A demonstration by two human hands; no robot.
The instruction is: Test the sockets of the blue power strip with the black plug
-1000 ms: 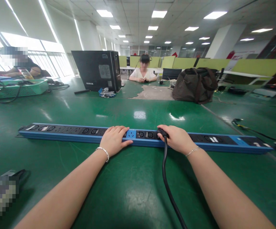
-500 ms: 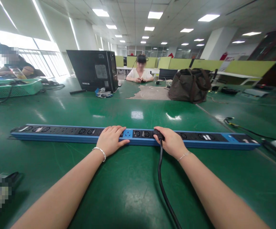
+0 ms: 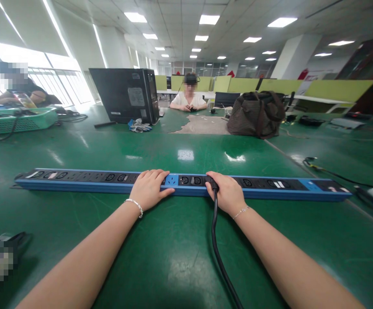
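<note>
A long blue power strip [image 3: 77, 186] with a black socket face lies crosswise on the green table. My left hand [image 3: 151, 189] is laid over its middle, fingers across the top and thumb along the near edge, holding it. A blue socket [image 3: 172, 180] shows just right of that thumb. My right hand [image 3: 227, 192] is closed around a black plug [image 3: 212, 184] at the strip's socket face, right of the middle. Whether the plug is fully seated I cannot tell, as my fingers hide part of it. Its black cable [image 3: 215, 231] runs down toward me.
A black computer case [image 3: 122, 94] stands behind, with gloves [image 3: 139, 125] beside it. A brown bag [image 3: 255, 113] sits back right, a green basket [image 3: 28, 121] at left. One person [image 3: 189, 101] sits opposite, another [image 3: 32, 88] far left. A loose cable [image 3: 328, 172] lies at right.
My right hand and the plug have shifted slightly left along the strip, and the cable has swung left with them. My left hand stays where it was.
</note>
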